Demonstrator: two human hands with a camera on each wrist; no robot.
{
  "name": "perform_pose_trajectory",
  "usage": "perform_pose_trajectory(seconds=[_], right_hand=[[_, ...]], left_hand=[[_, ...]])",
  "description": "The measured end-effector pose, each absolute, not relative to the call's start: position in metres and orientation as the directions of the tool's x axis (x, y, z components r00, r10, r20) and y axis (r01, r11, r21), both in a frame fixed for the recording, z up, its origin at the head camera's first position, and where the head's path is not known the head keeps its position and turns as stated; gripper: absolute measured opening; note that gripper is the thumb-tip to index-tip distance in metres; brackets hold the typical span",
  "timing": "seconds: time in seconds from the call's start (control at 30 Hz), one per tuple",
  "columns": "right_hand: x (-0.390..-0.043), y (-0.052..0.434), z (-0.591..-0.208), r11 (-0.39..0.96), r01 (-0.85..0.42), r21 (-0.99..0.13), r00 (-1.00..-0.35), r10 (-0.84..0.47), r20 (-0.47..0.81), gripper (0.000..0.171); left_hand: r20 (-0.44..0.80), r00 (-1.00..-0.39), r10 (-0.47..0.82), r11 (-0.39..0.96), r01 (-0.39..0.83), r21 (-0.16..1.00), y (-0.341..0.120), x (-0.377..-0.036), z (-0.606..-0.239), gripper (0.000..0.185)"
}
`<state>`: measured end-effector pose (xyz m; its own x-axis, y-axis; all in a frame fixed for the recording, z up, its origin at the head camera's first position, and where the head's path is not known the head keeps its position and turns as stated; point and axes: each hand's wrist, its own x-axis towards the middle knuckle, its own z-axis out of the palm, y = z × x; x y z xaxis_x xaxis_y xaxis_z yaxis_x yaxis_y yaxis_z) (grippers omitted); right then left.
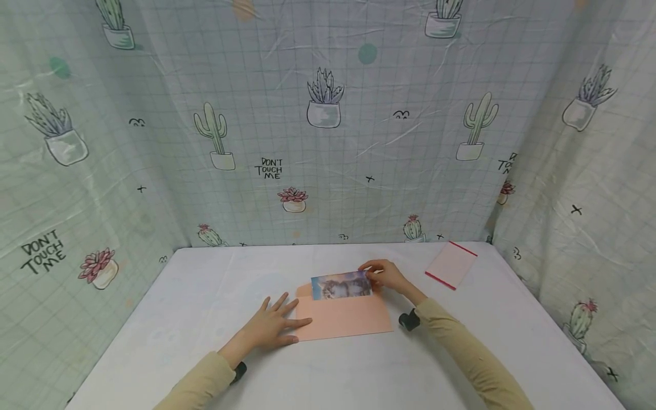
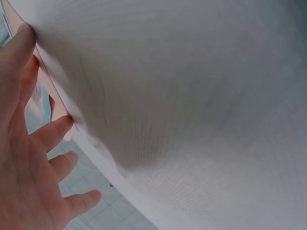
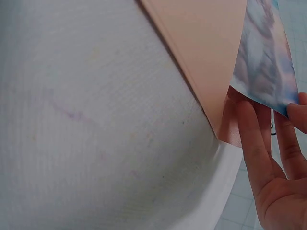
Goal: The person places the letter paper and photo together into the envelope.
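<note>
A peach envelope (image 1: pixel 343 317) lies flat on the white table (image 1: pixel 195 307), also seen in the right wrist view as a peach sheet (image 3: pixel 206 52). A cat photo (image 1: pixel 340 285) sticks halfway out of its top edge, and shows again as a bluish print (image 3: pixel 264 57). My right hand (image 1: pixel 385 275) pinches the photo's right end. My left hand (image 1: pixel 271 326) lies flat with fingers spread, pressing the envelope's left edge; its fingers (image 2: pixel 50 132) show against the table.
A pink card with red edges (image 1: pixel 451 264) lies at the back right of the table. Cactus-print curtains (image 1: pixel 328 125) close in the back and both sides. Bare tabletop stretches left and front of the envelope.
</note>
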<state>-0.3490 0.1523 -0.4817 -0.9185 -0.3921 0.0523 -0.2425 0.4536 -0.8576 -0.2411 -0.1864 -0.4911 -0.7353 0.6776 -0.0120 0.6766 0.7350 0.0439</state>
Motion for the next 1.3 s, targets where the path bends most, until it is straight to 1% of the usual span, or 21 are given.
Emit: perform_pose_trajectory(seconds=[0.2, 0.47, 0.73, 0.93, 1.13, 1.3], right_hand=[[-0.348, 0.1536, -0.4815, 0.468, -0.245, -0.849, -0.91, -0.412, 0.035, 0.02], [-0.3493, 0.1542, -0.481, 0.459, -0.269, -0.847, -0.879, -0.477, 0.021, 0.022], [-0.3518, 0.1527, -0.4826, 0.531, -0.345, -0.774, -0.866, -0.499, 0.043, 0.02], [-0.3509, 0.1498, -0.4849, 0.541, -0.377, -0.752, -0.846, -0.532, 0.042, 0.019], [-0.3492, 0.1469, -0.4867, 0.566, -0.372, -0.736, -0.832, -0.554, -0.006, 0.02], [-0.3487, 0.1456, -0.4839, 0.596, -0.347, -0.725, -0.842, -0.538, -0.04, 0.021]], left_hand=[[-0.014, -0.739, 0.674, 0.738, 0.673, 0.048, -0.1857, -0.2394, -0.4909, 0.048], [-0.023, -0.736, 0.677, 0.736, 0.676, 0.046, -0.1851, -0.239, -0.4906, 0.048], [-0.01, -0.729, 0.684, 0.729, 0.683, 0.038, -0.1847, -0.2374, -0.4879, 0.048], [-0.009, -0.726, 0.687, 0.726, 0.687, 0.033, -0.1852, -0.2362, -0.4874, 0.048], [-0.007, -0.725, 0.689, 0.724, 0.689, 0.027, -0.1856, -0.2366, -0.4882, 0.048], [-0.002, -0.726, 0.688, 0.726, 0.688, 0.026, -0.1852, -0.2374, -0.4883, 0.048]])
